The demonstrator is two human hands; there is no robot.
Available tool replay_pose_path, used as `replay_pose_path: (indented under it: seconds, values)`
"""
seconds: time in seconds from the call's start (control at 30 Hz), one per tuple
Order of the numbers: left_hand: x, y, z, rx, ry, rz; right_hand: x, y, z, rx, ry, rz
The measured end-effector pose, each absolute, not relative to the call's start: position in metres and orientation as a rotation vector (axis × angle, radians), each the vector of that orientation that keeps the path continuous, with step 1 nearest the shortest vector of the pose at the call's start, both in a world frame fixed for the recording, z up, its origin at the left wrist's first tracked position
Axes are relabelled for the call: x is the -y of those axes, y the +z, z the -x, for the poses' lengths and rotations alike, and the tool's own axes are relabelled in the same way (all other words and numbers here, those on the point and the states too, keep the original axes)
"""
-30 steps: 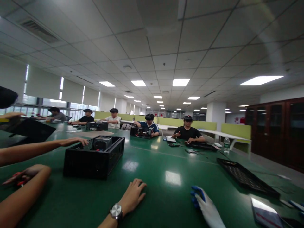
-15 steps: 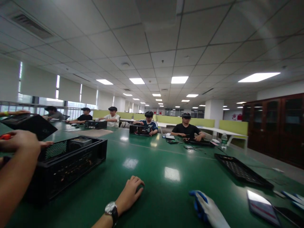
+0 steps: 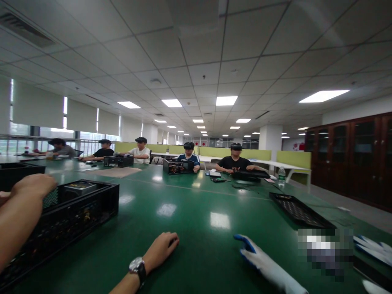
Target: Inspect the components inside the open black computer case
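Observation:
My left hand [image 3: 161,250], bare and with a silver-faced watch [image 3: 137,267] on its wrist, rests on the green table [image 3: 196,220]. Its fingers are loosely bent, the tips partly hidden, and nothing shows in it. To its right is my right hand [image 3: 255,257] in a white glove with blue fingers, the index finger and thumb apart and nothing between them. Left of my left hand stands an open black computer case [image 3: 76,216] with a metal power supply [image 3: 78,188] inside. Over the case is a co-worker's hand [image 3: 35,185].
At right lie a black perforated panel [image 3: 300,210], a pixelated item [image 3: 324,253] and a loose white-and-blue glove [image 3: 373,249]. Across the table, co-workers sit behind computer cases [image 3: 179,166] and a dark panel [image 3: 249,174]. A water bottle [image 3: 281,176] stands at the far right.
The view has turned slightly right. At left, the tilted black case has come down lower and farther left, and the near case has shifted left. My hands stay over the same table area.

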State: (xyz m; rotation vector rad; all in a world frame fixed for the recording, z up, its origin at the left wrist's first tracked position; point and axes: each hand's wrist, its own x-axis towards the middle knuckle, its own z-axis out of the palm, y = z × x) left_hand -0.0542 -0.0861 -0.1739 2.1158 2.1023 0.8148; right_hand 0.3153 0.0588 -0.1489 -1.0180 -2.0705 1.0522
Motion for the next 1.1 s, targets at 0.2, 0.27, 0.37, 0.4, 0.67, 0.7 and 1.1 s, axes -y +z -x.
replay_pose_path:
  seconds: [0.2,0.27,0.37,0.4,0.67,0.7,1.1]
  values:
    - [0.087,-0.172,0.054,-2.108,0.805,-2.125,-0.074,-0.16,-0.319,1.994,1.343,0.98]
    - [0.089,-0.172,0.053,-2.112,0.811,-2.136,-0.076,-0.17,-0.317,1.812,1.38,1.056]
    - [0.093,-0.172,0.048,-2.105,0.841,-2.186,-0.075,-0.179,-0.314,1.7,1.379,1.076]
    - [0.094,-0.17,0.046,-2.097,0.857,-2.216,-0.075,-0.179,-0.314,1.717,1.383,1.067]
    - [0.062,-0.089,0.071,-2.112,0.956,-2.532,-0.064,-0.165,-0.318,1.851,1.233,1.089]
    - [0.049,-0.071,0.082,-2.156,0.958,-2.545,-0.065,-0.167,-0.318,1.835,1.231,1.119]
    - [-0.043,-0.022,0.133,-2.452,0.357,-2.387,-0.088,-0.178,-0.331,1.736,1.476,0.946]
